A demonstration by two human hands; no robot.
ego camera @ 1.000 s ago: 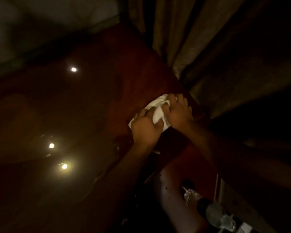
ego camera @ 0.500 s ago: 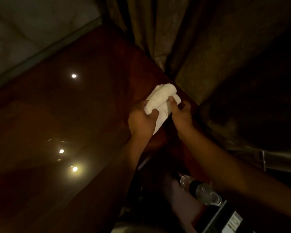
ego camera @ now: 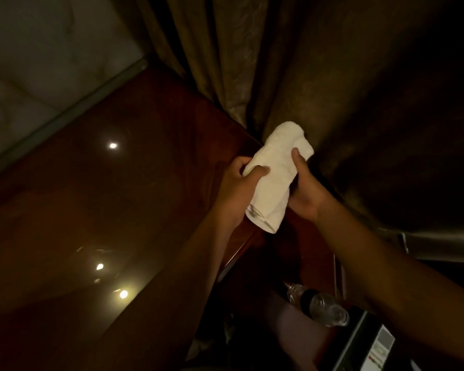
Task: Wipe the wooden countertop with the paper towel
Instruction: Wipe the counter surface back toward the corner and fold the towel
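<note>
A moment ago the paper towel (ego camera: pixel 276 178) lay pressed on the brown surface (ego camera: pixel 118 196). Now it is lifted, mid-frame, rolled long. The left hand (ego camera: pixel 236 191) and the right hand (ego camera: pixel 303 195) each grip a side. Wiping looks stopped for now.

My one camera sits on my head and looks forward and steeply down. Both my forearms run up into the picture from its lower edge and meet near the middle. There my left hand (ego camera: pixel 235 188) and right hand (ego camera: pixel 306 196) grip the towel (ego camera: pixel 273 167), close under the lens. The wide angle takes in the countertop (ego camera: pixel 105 196) spreading left of the grip, the curtain (ego camera: pixel 279 62) beyond it and to its right, and a bottle (ego camera: pixel 322 303) below it, nearer my body. The view is dim, and the far right falls into dark.
</note>
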